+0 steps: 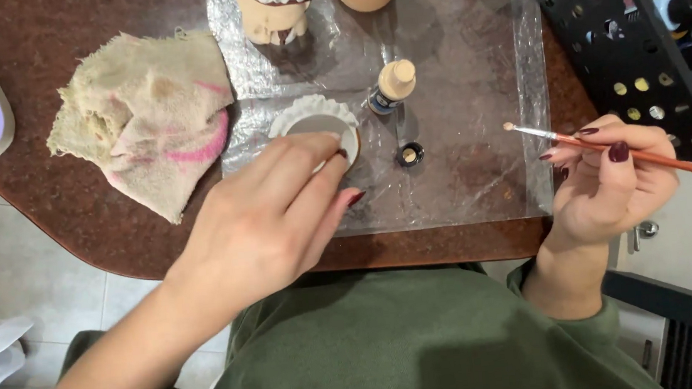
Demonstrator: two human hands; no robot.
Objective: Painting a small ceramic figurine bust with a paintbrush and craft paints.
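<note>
Left hand (269, 218), near centre: fingers pressed together, fingertips resting on scalloped white piece (315, 126) at 12 o'clock of hand; centre of piece greyish-brown, rim still white, painting judged part done.
Right hand (608, 180), 3 o'clock: fingers pinching thin brush (609, 149), tip apparently unloaded, pointing toward 9 o'clock.
Small black cap (410, 155), beside piece: off its bottle.
Tan paint bottle (392, 86), beyond cap: uncapped, tan paint inside.
Stained rag (147, 112), 10 o'clock.
Figurine (273, 5), 12 o'clock, partly painted.
Black rack (642, 52), 2 o'clock: holding many paint bottles.
</note>
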